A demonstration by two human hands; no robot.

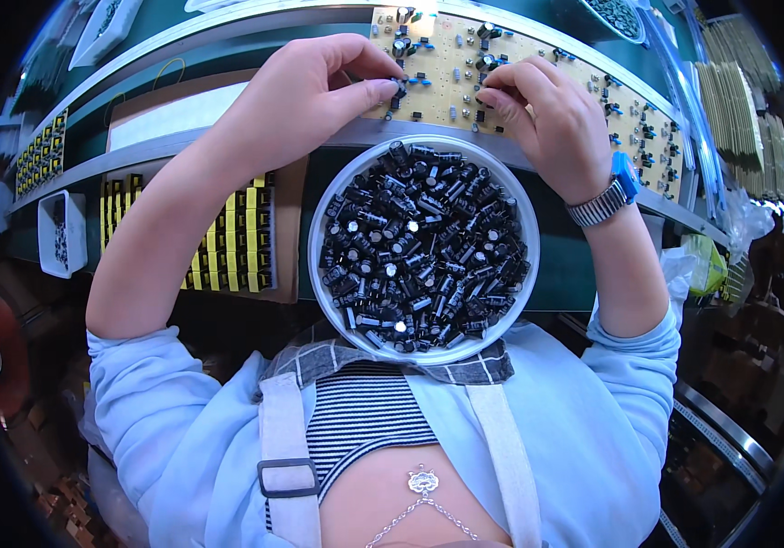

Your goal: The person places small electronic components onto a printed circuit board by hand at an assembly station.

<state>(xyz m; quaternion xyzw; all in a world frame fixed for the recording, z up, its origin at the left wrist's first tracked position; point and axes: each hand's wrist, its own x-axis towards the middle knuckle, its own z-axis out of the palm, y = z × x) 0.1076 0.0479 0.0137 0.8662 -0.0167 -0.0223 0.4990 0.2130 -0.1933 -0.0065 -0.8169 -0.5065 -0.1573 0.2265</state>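
Note:
My left hand (337, 82) reaches over the yellowish circuit board (451, 68). Its thumb and index finger pinch a small black capacitor (398, 89) at the board's left end. Farther right, my right hand (543, 110) is closed too, thumb and index tips together on another dark capacitor (481, 79), partly hidden by the fingers. Rows of black and blue parts stand on the board, which sits in a metal rail. Below both hands, a round white bowl (316, 251) holds a heap of loose black cylindrical capacitors (424, 247).
Left of the bowl lie rows of yellow-and-black components (232, 242) in a cardboard tray, beside a small white bin (63, 233) of parts. The metal rail (319, 137) runs across the bench. Stacked boards (730, 114) stand at the right, near a bowl of small green parts (616, 16).

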